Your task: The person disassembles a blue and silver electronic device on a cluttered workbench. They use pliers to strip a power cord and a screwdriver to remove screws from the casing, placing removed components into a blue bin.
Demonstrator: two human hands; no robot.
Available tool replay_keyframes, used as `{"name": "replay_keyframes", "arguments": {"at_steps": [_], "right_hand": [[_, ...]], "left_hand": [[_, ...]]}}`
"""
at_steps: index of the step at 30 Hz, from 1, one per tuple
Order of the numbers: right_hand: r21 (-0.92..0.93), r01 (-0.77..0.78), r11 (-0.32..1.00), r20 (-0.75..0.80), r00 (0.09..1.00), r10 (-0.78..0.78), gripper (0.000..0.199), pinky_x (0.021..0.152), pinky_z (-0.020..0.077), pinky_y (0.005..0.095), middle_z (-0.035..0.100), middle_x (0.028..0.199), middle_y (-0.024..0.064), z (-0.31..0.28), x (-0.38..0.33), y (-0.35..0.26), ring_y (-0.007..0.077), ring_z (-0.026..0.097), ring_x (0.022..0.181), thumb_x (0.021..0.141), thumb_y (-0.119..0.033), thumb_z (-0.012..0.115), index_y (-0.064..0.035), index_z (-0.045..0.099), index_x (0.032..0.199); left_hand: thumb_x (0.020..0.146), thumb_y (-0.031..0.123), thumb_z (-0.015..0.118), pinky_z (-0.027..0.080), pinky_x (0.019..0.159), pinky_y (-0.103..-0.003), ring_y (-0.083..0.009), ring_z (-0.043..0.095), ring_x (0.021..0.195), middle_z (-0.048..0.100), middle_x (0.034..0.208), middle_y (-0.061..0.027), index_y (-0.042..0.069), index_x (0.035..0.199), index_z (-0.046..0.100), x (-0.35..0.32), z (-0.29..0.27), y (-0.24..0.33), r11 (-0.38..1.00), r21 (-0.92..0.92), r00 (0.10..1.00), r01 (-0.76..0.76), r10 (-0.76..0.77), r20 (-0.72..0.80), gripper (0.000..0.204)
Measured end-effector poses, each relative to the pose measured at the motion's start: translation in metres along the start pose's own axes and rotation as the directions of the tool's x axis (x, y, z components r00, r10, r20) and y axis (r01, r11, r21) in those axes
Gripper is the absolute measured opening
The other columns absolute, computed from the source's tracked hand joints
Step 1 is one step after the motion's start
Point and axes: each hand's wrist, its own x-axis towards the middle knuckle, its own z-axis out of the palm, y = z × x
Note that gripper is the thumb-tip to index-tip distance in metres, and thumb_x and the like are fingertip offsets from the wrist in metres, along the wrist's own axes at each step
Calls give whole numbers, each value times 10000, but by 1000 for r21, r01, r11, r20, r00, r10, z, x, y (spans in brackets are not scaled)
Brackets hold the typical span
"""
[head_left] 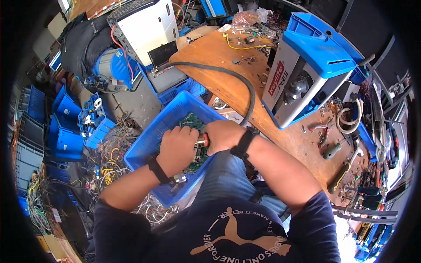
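Observation:
Both my hands are close together above a blue plastic crate [180, 104] in front of my knees. My left hand [176, 150] has its fingers curled round a short brass-coloured metal piece with a red band [202, 140]. From the other side, my right hand [222, 135] grips the same piece at its red end. Its exact kind I cannot make out, as the fingers cover much of it. Green circuit boards [191, 120] lie in the crate beneath my hands. A shiny metal fitting [180, 177] shows near my left wrist, inside the crate.
On my right stands a wooden bench [289, 147] with pliers [325, 136], a screwdriver [335, 150] and a blue-and-white machine housing [302, 65]. A thick black hose [245, 83] hangs over its edge. Tangled wires [116, 153] and blue bins [68, 136] are on the left.

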Motion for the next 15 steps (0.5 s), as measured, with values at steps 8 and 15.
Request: {"name": "replay_keyframes", "arguments": {"at_steps": [8,15], "right_hand": [[25,-76,997,107,992,73,249,720,541,411,699,856,192,17,22,3,324,687,835,654,-165,701,3,725,837],[49,-112,993,-159,980,118,140,631,519,452,654,719,206,26,10,-1,380,654,719,640,-127,626,-15,692,693]], "left_hand": [[713,151,650,446,671,-418,-275,583,796,569,828,-83,83,861,556,2,2,2,976,199,996,-89,92,-6,188],[745,135,579,461,644,-433,-296,603,704,585,751,-115,68,805,550,15,12,2,984,169,997,-51,40,62,95]]}}
